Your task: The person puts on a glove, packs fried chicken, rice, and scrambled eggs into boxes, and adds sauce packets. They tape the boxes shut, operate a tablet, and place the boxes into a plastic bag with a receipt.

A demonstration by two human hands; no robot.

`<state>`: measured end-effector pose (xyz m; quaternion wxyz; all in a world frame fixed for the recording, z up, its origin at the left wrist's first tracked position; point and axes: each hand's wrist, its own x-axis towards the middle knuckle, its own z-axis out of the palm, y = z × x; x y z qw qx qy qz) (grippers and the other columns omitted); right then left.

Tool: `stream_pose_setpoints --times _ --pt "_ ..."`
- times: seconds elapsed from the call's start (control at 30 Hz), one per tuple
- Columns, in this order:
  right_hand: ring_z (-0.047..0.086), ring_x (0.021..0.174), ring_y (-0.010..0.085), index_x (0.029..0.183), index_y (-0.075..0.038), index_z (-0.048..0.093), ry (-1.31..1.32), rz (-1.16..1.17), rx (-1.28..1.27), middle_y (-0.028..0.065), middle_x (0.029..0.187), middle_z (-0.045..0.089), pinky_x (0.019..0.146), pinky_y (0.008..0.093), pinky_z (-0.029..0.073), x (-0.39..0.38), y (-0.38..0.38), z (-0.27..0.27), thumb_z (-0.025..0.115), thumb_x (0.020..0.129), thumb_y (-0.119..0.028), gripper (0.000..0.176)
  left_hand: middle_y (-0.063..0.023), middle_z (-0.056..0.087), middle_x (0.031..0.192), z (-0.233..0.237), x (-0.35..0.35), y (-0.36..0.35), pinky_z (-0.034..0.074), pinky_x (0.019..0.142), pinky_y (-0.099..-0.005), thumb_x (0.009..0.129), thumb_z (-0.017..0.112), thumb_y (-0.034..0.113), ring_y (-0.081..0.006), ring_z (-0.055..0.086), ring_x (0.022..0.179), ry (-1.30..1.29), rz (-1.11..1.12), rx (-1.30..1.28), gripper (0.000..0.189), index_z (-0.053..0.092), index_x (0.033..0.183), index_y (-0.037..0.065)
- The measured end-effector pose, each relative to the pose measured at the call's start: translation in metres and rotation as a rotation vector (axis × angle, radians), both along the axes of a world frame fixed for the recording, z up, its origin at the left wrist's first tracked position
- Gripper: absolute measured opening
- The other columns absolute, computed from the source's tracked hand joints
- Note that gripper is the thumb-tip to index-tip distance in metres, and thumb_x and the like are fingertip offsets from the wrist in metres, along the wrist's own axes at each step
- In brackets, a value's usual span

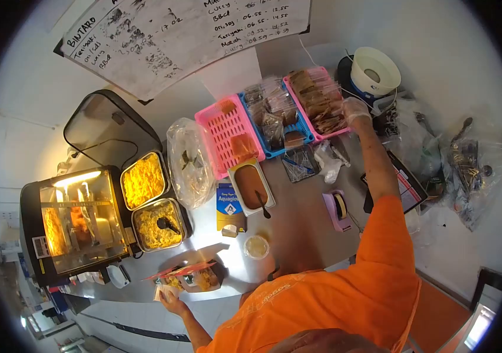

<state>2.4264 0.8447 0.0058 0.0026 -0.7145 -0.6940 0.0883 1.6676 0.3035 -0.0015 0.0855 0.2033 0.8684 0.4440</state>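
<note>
At the table's front left, my left hand (172, 301) is closed around the end of an opened takeaway food box (196, 277), beside a pale item (167, 290) I cannot identify. Food shows inside the box's compartments, and its red-edged flap stands up. My right hand (357, 110), in a clear glove, reaches to the right edge of a pink basket (338, 132) filled with brown sachets (315, 97). Its fingers look bunched against the sachets; what they hold, if anything, is hidden. A lidded clear cup (257, 247) stands to the right of the box.
Two steel pans of yellow food (143, 181) (159, 226) sit beside a lit warmer (80, 220). A sauce pan (251, 185) with a ladle stands mid-table, near a blue box (229, 203). Blue (298, 130) and pink baskets line the back. A tape dispenser (337, 210) lies right.
</note>
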Motion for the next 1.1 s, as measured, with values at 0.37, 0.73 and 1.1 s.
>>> stream_pose_setpoints --times 0.37,0.73,1.1 --pt "0.067 0.095 0.0290 0.099 -0.011 0.073 -0.314 0.089 0.095 0.0138 0.096 0.071 0.082 0.0435 0.053 0.008 0.001 -0.034 0.063 0.089 -0.023 0.019 -0.0120 0.047 0.145 -0.012 0.003 -0.035 0.053 0.087 -0.0377 0.096 0.060 0.019 -0.0285 0.053 0.124 -0.082 0.110 -0.032 0.049 0.047 0.142 0.006" --pt "0.066 0.106 0.0321 0.113 -0.008 0.071 0.207 -0.267 0.054 0.0213 0.108 0.069 0.080 0.0422 0.054 0.059 0.001 -0.057 0.053 0.095 -0.042 0.042 -0.0149 0.046 0.146 -0.017 -0.008 -0.010 0.052 0.092 -0.0356 0.097 0.058 0.016 -0.0278 0.052 0.126 -0.100 0.014 0.038 0.049 0.045 0.142 0.002" --pt "0.062 0.112 0.0291 0.111 -0.008 0.061 0.563 -0.281 -0.259 0.0146 0.121 0.063 0.088 0.0435 0.054 0.028 0.020 -0.018 0.054 0.095 -0.031 0.029 -0.0129 0.050 0.141 -0.007 0.005 -0.020 0.054 0.082 -0.0348 0.097 0.058 0.016 -0.0266 0.058 0.115 -0.099 0.080 0.005 0.048 0.046 0.142 0.005"
